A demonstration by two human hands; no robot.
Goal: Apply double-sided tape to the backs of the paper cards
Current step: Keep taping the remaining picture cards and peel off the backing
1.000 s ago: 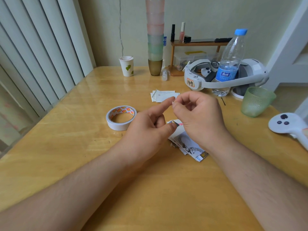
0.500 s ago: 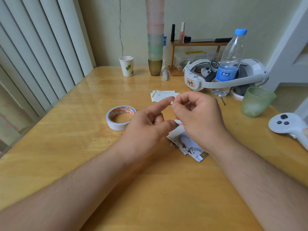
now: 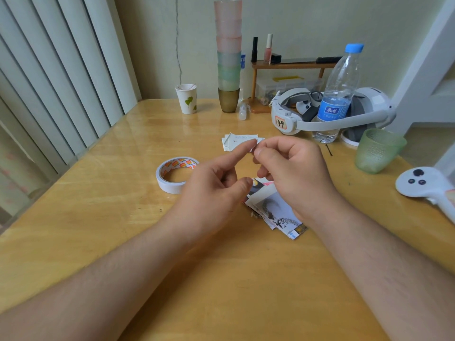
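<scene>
My left hand (image 3: 214,190) hovers over the table with its index finger stretched toward my right hand (image 3: 293,175). Between that fingertip and my right thumb and index finger sits a tiny white scrap of tape (image 3: 254,146), pinched by the right hand. A roll of double-sided tape (image 3: 172,178) lies flat left of my left hand. A fanned pile of printed paper cards (image 3: 275,210) lies under both hands, partly hidden. A second small stack of white cards (image 3: 236,141) lies farther back.
A water bottle (image 3: 337,94) and a white headset (image 3: 327,114) stand at the back right, a green cup (image 3: 376,151) and a white controller (image 3: 423,188) at the right edge. A paper cup (image 3: 187,98) and stacked tumblers (image 3: 228,55) stand at the back. Blinds line the left side.
Both hands have stayed almost in place. My left thumb has lifted slightly off the card pile, and the index fingertip remains against the right hand's pinch.
</scene>
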